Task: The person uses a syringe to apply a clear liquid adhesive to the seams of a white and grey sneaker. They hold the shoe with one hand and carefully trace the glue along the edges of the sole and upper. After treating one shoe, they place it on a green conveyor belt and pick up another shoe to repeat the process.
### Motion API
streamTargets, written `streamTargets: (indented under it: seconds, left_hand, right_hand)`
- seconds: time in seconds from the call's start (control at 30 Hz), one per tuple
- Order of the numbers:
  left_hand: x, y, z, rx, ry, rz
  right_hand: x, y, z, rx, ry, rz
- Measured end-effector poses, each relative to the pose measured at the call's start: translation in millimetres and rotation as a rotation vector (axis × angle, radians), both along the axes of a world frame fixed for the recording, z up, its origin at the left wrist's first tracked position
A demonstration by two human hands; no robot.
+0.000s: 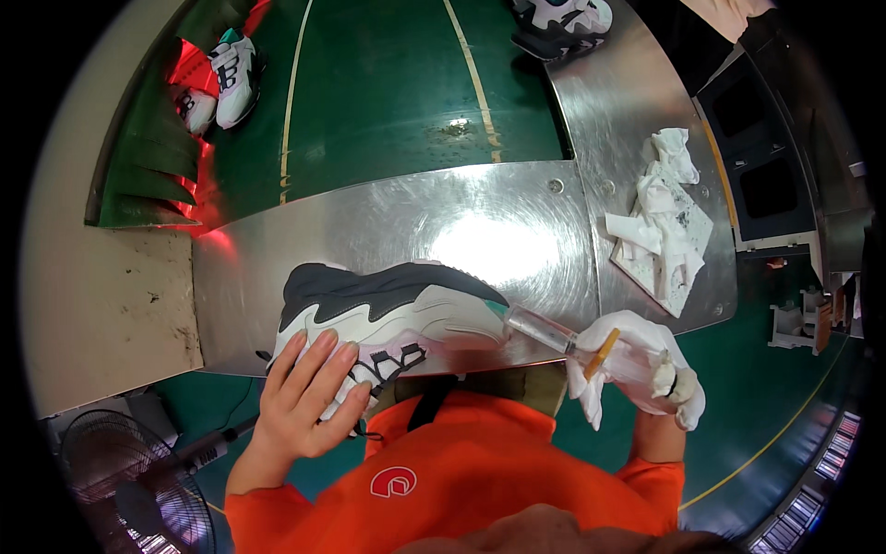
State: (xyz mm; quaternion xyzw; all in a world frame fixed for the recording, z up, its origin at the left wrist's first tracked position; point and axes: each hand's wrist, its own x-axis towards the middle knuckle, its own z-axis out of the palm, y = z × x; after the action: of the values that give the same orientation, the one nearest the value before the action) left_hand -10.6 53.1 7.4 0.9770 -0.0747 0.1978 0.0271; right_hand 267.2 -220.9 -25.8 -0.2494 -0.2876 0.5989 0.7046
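A white, black and pale-lilac sneaker [443, 312] lies on its side on the metal bench, its dark sole away from me and its toe to the right. My bare left hand [309, 397] grips it near the heel and laces, fingers over the upper. My right hand [637, 360], in a white glove, is closed around a clear syringe-like tube [540, 328]. The tube's far end reaches the sneaker's toe; whether it touches I cannot tell. A thin orange-brown stick [602, 354] also shows at the gloved fingers.
Beyond the metal bench [369, 222] runs a green conveyor belt [388, 102] with yellow lines. White sneakers [236, 78] stand at its left by a red-lit opening, another shoe [563, 23] at the far right. Crumpled white cloths [660, 222] lie on the right. A fan [134, 489] stands lower left.
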Motion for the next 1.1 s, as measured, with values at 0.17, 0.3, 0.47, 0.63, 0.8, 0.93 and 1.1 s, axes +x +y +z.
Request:
streamTargets:
  seconds: [0.17, 0.3, 0.47, 0.63, 0.8, 0.93, 1.1]
  left_hand:
    - [-4.0, -14.8, -1.8, -0.003, -0.002, 0.061]
    - [-6.3, -22.9, -2.3, -0.01, 0.0, 0.103]
    - [-7.9, -24.3, -5.1, -0.002, -0.01, 0.104]
    - [-11.0, -23.1, -7.9, 0.004, -0.014, 0.094]
    - [-12.7, -23.2, -9.6, 0.014, -0.009, 0.087]
    - [-14.4, -23.0, -13.8, 0.013, -0.027, 0.083]
    - [-14.4, -23.4, -15.1, 0.01, -0.042, 0.077]
  right_hand:
    - [-5.0, -6.1, -15.2, 0.048, 0.075, -0.016]
    - [-11.8, -12.8, -30.1, 0.109, 0.088, -0.103]
    - [-31.1, -35.5, -56.4, 0.075, 0.11, -0.254]
    - [-49.9, -41.0, -58.3, 0.06, 0.148, -0.336]
    - [-64.4, -44.4, -54.4, 0.047, 0.166, -0.393]
    - [-76.0, -45.5, -50.0, 0.036, 0.175, -0.432]
    - [-87.6, -46.4, -39.9, 0.018, 0.196, -0.478]
